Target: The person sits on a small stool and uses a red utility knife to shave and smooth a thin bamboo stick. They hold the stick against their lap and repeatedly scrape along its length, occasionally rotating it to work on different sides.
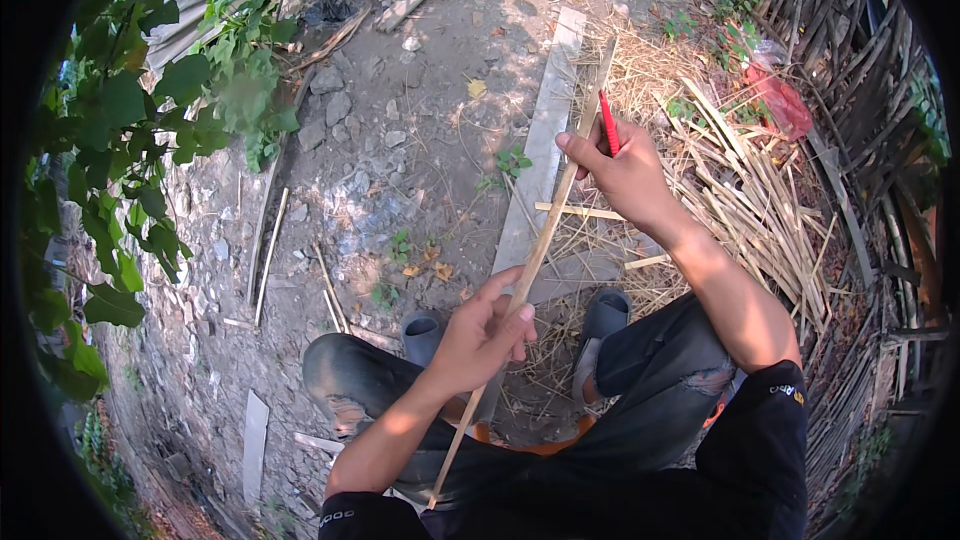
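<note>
A long, thin strip of bamboo or wood (545,236) runs slantwise across the middle, from the far right of centre down to my lap. My left hand (478,340) is closed around its lower half, thumb on top. Farther up, my right hand (628,175) pinches the strip between thumb and fingers. That same hand also grips a slim red pen-like tool (609,122), whose pointed end stands up beside the strip; whether it is a pen or a knife I cannot tell.
A grey plank (545,120) lies on the ground beyond my hands. To the right is a heap of split strips (750,190) on straw, near a red plastic bag (780,100) and a stick fence (850,60). Leafy branches (120,140) hang at left.
</note>
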Demonstrator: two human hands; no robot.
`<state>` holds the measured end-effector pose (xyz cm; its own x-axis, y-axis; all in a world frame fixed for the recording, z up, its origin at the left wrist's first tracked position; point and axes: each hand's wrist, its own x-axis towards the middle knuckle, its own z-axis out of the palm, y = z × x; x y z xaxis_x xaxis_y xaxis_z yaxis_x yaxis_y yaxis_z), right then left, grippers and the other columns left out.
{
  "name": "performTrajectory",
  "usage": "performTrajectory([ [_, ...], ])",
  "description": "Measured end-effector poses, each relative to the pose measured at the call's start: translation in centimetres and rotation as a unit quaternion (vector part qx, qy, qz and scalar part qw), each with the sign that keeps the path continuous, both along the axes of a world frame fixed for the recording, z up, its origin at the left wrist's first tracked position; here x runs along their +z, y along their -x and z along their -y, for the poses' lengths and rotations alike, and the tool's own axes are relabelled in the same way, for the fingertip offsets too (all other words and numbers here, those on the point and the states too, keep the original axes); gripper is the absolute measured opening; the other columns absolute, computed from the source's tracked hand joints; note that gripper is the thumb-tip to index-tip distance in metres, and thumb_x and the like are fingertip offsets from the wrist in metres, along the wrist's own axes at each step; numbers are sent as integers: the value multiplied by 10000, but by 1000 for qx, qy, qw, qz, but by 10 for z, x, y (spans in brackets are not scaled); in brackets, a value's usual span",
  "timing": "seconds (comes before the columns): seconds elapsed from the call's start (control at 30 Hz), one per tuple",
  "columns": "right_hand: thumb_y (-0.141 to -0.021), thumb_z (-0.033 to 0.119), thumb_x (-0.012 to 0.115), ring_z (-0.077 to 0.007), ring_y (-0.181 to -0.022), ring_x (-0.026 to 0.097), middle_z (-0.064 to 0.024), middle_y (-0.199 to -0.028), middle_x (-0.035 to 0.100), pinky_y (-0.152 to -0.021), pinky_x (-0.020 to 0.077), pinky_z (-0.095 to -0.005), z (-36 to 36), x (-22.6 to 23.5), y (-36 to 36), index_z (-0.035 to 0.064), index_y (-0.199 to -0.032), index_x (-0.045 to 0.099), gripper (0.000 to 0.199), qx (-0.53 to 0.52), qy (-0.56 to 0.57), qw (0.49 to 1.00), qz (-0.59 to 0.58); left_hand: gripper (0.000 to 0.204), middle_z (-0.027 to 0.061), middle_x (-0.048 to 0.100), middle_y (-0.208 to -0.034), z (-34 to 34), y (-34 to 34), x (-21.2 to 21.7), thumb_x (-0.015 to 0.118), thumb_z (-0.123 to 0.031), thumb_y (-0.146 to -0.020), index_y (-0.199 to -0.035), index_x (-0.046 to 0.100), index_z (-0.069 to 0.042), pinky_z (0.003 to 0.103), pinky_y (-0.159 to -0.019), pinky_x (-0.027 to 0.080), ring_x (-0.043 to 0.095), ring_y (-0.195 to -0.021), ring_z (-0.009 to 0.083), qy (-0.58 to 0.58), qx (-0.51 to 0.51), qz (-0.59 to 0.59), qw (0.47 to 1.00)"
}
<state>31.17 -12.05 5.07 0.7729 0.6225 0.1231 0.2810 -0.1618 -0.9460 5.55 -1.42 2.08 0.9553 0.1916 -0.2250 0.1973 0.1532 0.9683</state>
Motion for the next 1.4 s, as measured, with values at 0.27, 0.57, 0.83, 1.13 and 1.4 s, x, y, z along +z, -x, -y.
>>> performTrajectory([
  [0.27, -1025, 422, 674, -103, -600, 545, -20, -654, 606, -558, 421, -318, 5, 16, 15, 28, -836, 639, 439, 73, 81, 993, 48, 471, -56, 429, -661, -5, 6, -11, 449, -213, -1138, -1570, 420, -28, 219, -454, 302, 365, -482, 34, 28, 21, 76, 996],
  [0.57, -1056, 427, 578, -457, -596, 610, -235, -590, 559, -577, 468, -516, 17, 18, 84, -19, -875, 611, 482, 246, 190, 933, 179, 503, -49, 338, -694, -13, 6, -5, 436, -229, -1149, -1622, 360, -76, 232, -465, 288, 296, -512, 44, 197, 84, 29, 976],
  [0.83, -1047, 445, 587, -466, -635, 646, -235, -611, 602, -608, 491, -536, 12, 16, 92, -4, -882, 636, 481, 248, 209, 928, 181, 460, -36, 362, -687, -17, 6, -12, 443, -260, -1143, -1571, 424, -92, 226, -421, 261, 285, -455, 60, 203, 114, 9, 972],
  [1.13, -1030, 426, 608, -471, -660, 645, -247, -654, 621, -621, 486, -534, 2, 16, 91, -14, -878, 663, 469, 250, 281, 911, 167, 523, -69, 283, -716, -17, 6, -28, 469, -212, -1143, -1631, 343, -73, 229, -497, 285, 288, -576, 37, 255, 97, 43, 961],
  [1.4, -1027, 373, 613, -438, -607, 615, -237, -638, 594, -571, 446, -482, 4, 10, 94, -31, -905, 658, 425, 249, 260, 920, 154, 496, -76, 281, -719, -14, 2, -28, 431, -265, -1158, -1625, 369, -108, 235, -505, 282, 266, -590, 41, 192, 69, 59, 977],
])
